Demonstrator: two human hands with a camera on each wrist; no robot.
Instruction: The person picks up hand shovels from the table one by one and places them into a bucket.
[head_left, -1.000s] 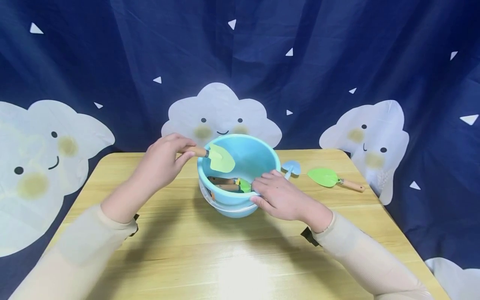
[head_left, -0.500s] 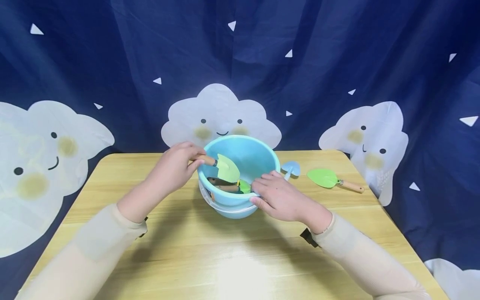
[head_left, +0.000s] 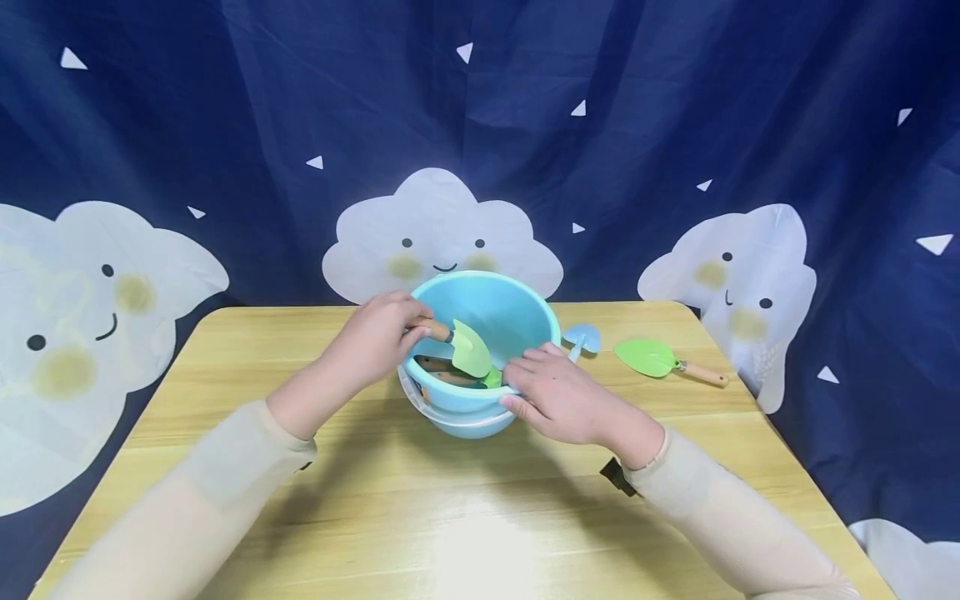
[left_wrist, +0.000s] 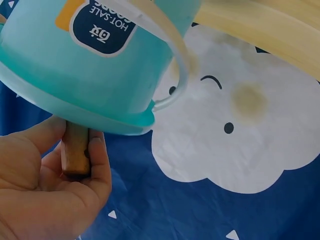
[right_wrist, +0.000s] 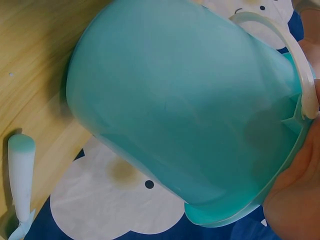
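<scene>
In the head view my left hand (head_left: pixel 375 343) pinches the wooden handle of a light-green garden trowel (head_left: pixel 470 350). Its blade points down into a light-blue bucket (head_left: pixel 467 423), over other tools inside. The left wrist view has the handle (left_wrist: pixel 76 155) between thumb and fingers, just past the bucket's rim (left_wrist: pixel 100 120). My right hand (head_left: pixel 566 396) grips the near right rim, thumb outside and fingers over the edge. Among the tools inside are wooden handles (head_left: pixel 450 377) and a green part (head_left: pixel 492 379); their far ends are hidden.
Right of the bucket, a small blue shovel (head_left: pixel 583 337) lies on the wooden table (head_left: pixel 480 517), its handle partly hidden by the right hand. Farther right lies a leaf-shaped green trowel (head_left: pixel 648 357). A navy curtain (head_left: pixel 510 100) with white clouds hangs behind.
My left hand has moved right and slightly down, bringing the trowel from over the bucket's left rim lower into it. The right hand has stayed on the rim.
</scene>
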